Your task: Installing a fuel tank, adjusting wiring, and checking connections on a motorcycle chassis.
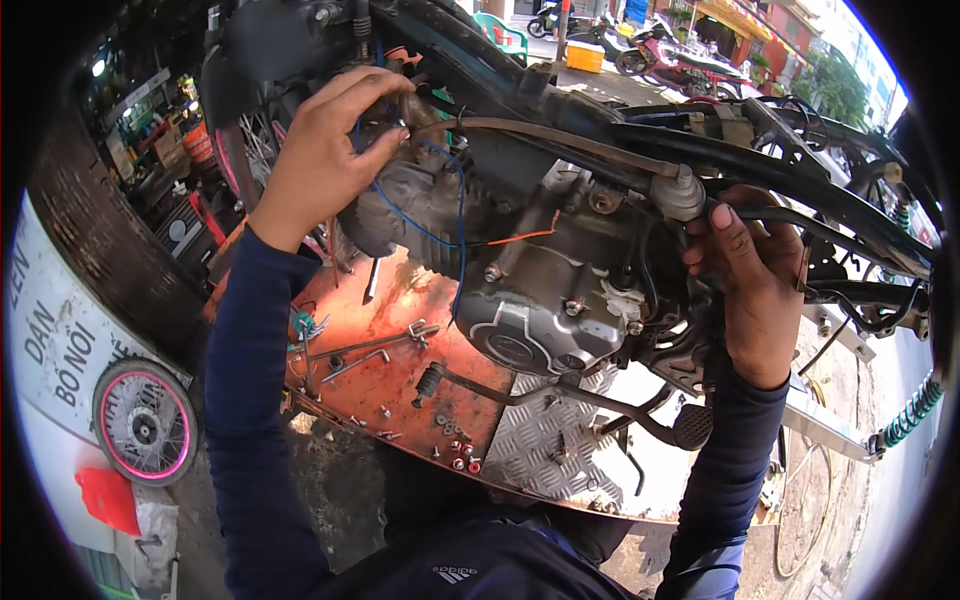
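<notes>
A motorcycle engine (540, 290) sits in its bare black frame in front of me. My left hand (335, 145) is at the cylinder's top, thumb and forefinger pinched on a small part I cannot make out. A brown hose (560, 133) runs from beside those fingertips to a grey round valve (680, 193). Just below and right of the valve, my right hand (752, 265) is closed around a black hose (790, 218), thumb in front and the other fingers partly hidden behind. A thin blue wire (464, 200) loops below my left hand; an orange wire (518, 238) crosses the engine.
Below the engine, an orange work platform (400, 340) carries wrenches, nuts and bolts beside a metal tread plate (545, 425). The gear lever (430, 380) juts toward me. A pink-rimmed wheel (146, 424) leans at the left; parked motorbikes (680, 65) stand behind.
</notes>
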`<move>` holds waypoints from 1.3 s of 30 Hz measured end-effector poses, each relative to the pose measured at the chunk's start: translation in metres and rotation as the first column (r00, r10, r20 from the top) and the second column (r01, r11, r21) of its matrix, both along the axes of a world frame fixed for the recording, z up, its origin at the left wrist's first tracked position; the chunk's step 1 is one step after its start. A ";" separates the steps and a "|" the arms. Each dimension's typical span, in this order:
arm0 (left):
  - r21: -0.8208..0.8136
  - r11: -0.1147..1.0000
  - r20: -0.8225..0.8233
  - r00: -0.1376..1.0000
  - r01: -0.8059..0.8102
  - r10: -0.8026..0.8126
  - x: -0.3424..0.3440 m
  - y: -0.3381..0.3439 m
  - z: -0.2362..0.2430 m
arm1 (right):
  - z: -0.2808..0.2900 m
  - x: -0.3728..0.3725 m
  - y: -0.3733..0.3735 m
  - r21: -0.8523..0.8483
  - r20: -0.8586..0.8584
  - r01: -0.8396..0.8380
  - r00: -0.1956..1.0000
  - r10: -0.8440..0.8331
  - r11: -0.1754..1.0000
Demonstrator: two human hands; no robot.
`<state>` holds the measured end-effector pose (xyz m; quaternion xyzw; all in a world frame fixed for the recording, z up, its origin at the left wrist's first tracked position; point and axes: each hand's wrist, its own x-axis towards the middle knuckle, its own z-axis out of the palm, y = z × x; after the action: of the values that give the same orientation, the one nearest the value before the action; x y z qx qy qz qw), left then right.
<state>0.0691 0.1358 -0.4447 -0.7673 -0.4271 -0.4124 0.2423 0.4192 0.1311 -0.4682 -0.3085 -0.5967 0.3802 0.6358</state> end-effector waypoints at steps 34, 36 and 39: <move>0.039 0.996 -0.303 0.949 -0.077 0.085 0.005 0.027 0.015 | 0.033 -0.132 0.056 0.846 0.533 -0.233 0.384 -0.754 0.479; -0.090 0.995 -0.265 0.964 -0.052 0.027 -0.003 0.018 0.021 | 0.032 -0.133 0.059 0.838 0.545 -0.234 0.400 -0.737 0.493; -0.351 0.932 0.108 0.993 0.088 -0.053 -0.034 0.006 0.039 | 0.036 -0.137 0.052 0.792 0.598 -0.218 0.467 -0.651 0.571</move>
<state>0.0354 0.1419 -0.4056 -0.7924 -0.4780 -0.3735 0.0638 0.2826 0.1835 -0.4327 -0.2234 -0.8749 -0.2288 0.3638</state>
